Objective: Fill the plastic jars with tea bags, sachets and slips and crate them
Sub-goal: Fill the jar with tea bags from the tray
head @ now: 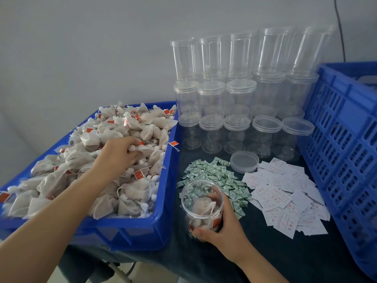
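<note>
A: Left hand (120,153) pinching tea bags (114,139) in tray (161,211), 9 o'clock?
B: Yep. Right hand (222,223) grips open jar (202,203) at 6, part-filled. Keep it upright, drop bags w/o snagging strings.

Left hand (120,152) among tea bags (85,172) — right hand (222,227) round jar (201,205)

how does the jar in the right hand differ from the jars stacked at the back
The held jar has no lid and an open mouth; the stacked jars wear clear lids. The held jar has tea bags inside; the stacked jars look empty. The right hand grips the held jar near the table's front, while the stacked jars stand in tiers by the wall. Both are clear plastic cylinders.
</note>
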`<state>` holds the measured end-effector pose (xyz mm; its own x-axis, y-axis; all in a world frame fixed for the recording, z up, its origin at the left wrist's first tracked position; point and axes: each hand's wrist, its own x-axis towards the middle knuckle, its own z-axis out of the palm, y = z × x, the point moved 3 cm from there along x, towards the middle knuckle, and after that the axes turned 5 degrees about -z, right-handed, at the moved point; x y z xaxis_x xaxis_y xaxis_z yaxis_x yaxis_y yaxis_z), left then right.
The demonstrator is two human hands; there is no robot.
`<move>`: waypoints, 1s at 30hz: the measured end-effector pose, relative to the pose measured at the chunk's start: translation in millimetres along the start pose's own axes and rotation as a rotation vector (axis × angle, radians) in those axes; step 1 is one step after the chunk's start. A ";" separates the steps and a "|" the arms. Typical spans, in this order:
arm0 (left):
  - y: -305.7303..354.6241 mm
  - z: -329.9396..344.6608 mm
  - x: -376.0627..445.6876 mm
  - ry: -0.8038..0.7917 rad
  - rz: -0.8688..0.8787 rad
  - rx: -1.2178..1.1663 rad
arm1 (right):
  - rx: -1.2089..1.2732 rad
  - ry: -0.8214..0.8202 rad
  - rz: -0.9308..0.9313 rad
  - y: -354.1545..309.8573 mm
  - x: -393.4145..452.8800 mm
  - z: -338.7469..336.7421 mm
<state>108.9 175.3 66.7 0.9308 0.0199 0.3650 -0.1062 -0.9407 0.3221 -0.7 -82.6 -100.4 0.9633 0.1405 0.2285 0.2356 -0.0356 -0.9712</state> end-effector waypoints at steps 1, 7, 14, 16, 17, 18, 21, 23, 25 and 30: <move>1.3 -3.5 0.4 0.004 -0.003 -0.014 | 0.000 0.000 -0.001 0.4 0.0 0.1; 19.1 -19.4 -1.0 0.003 0.052 -0.020 | -0.001 0.003 0.003 2.1 0.0 0.1; 48.5 -33.1 -9.4 0.019 0.150 0.017 | 0.010 -0.001 0.010 2.1 -0.3 0.2; 59.6 -37.3 -12.5 0.023 0.193 0.020 | 0.017 -0.002 0.011 3.0 0.0 0.1; 65.3 -39.2 -14.2 0.022 0.212 0.018 | 0.018 -0.002 0.012 3.5 0.2 0.1; 70.8 -41.1 -16.3 0.020 0.229 0.009 | 0.018 -0.001 0.012 4.2 0.3 0.0; 86.6 -45.3 -23.3 0.006 0.282 -0.016 | 0.024 0.002 0.018 5.4 0.5 -0.3; 96.5 -46.6 -28.4 -0.020 0.304 -0.047 | 0.029 -0.002 0.018 6.1 0.8 -0.5; 107.2 -46.4 -34.1 -0.046 0.341 -0.089 | 0.027 -0.005 0.017 6.4 0.9 -0.7; 128.9 -34.5 -49.9 -0.144 0.394 -0.180 | 0.021 0.007 0.004 6.2 1.6 -0.3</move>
<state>36.8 64.7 120.2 0.8450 -0.3870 0.3691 -0.5092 -0.7930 0.3343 2.4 -83.0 -106.0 0.9652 0.1335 0.2248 0.2288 -0.0149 -0.9734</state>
